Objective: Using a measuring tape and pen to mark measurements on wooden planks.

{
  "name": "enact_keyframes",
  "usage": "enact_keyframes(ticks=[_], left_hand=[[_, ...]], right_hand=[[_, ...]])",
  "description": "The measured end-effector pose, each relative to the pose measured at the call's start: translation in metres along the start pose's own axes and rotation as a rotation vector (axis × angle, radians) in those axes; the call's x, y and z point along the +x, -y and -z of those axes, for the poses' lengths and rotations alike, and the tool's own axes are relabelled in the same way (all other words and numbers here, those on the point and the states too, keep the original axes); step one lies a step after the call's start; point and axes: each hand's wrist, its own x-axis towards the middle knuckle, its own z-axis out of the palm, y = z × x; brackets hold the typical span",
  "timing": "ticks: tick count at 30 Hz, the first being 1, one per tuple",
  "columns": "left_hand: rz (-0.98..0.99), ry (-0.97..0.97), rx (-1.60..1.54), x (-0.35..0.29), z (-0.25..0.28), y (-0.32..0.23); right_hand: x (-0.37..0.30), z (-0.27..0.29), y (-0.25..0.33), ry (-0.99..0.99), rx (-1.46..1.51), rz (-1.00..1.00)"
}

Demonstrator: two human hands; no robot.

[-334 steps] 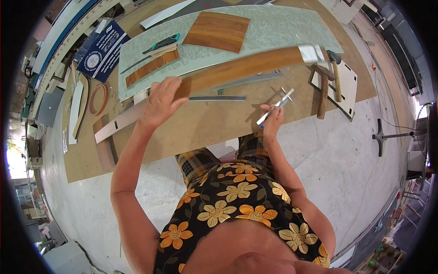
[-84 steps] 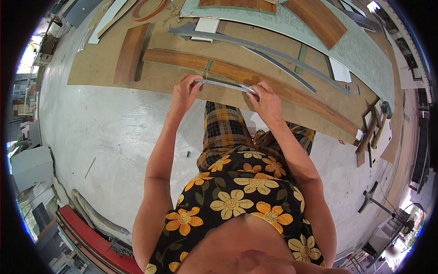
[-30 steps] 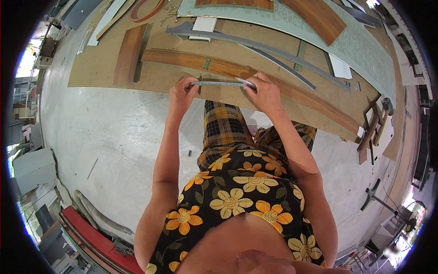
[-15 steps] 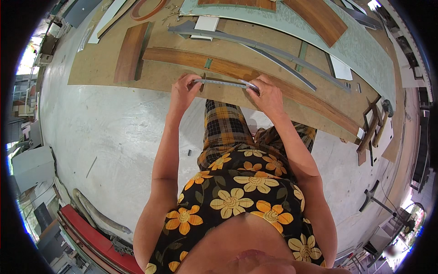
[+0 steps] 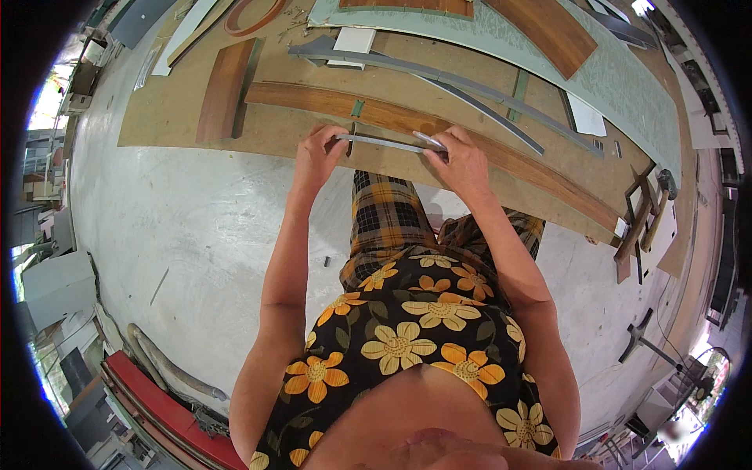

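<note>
Hands (image 5: 319,150): two are gripping
Metal rule (image 5: 384,142): one is showing
Reddish-brown boards (image 5: 384,117): four are lying
Hammers (image 5: 665,186): two are lying
Brown ring (image 5: 244,33): one is lying

We see a slim, straight strip of grey metal (image 5: 385,142), ruler-like in shape, spanning the gap between our hands; it runs almost level, its right end dipping slightly toward us; we pinch its left end in the left hand (image 5: 319,149), while the other end meets the fingers of the right hand (image 5: 462,160); near the left end we make out a thin, dark crosspiece (image 5: 351,139) set across the strip, just beside our fingertips; in the right hand we also hold a pale, slender, pen-like stick (image 5: 429,140), tilted up to the left, partly hidden by our fingers; both appear over the brown tabletop (image 5: 276,135), near its front edge.
</note>
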Motion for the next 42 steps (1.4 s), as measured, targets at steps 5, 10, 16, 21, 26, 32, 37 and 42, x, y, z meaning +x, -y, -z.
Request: enact_keyframes(ticks=[5,10,16,21,26,32,37,42], left_hand=[[-0.003,-0.006,0.000,-0.001,0.000,0.003],[0.015,-0.013,0.001,-0.001,-0.003,0.008],[-0.025,-0.013,-0.004,0.000,-0.001,0.005],[-0.033,-0.001,-0.033,0.000,0.003,0.009],[-0.040,0.006,-0.052,0.003,0.015,0.001],[0.022,0.020,-0.153,0.011,0.033,-0.005],[-0.043,-0.052,-0.104,0.014,0.044,-0.003],[0.020,-0.090,-0.073,0.017,0.048,0.008]], right_hand=[[0.014,0.009,0.001,-0.001,-0.132,-0.016],[0.025,0.015,0.004,0.080,-0.281,-0.039],[0.023,0.017,0.001,0.146,-0.238,-0.054],[0.017,0.018,0.001,0.136,-0.170,-0.061],[0.014,0.021,-0.008,0.082,-0.114,-0.058],[0.011,0.023,-0.005,0.122,-0.002,-0.032],[0.013,0.021,0.001,0.128,-0.065,0.051],[0.014,0.029,-0.008,0.162,-0.274,-0.078]])
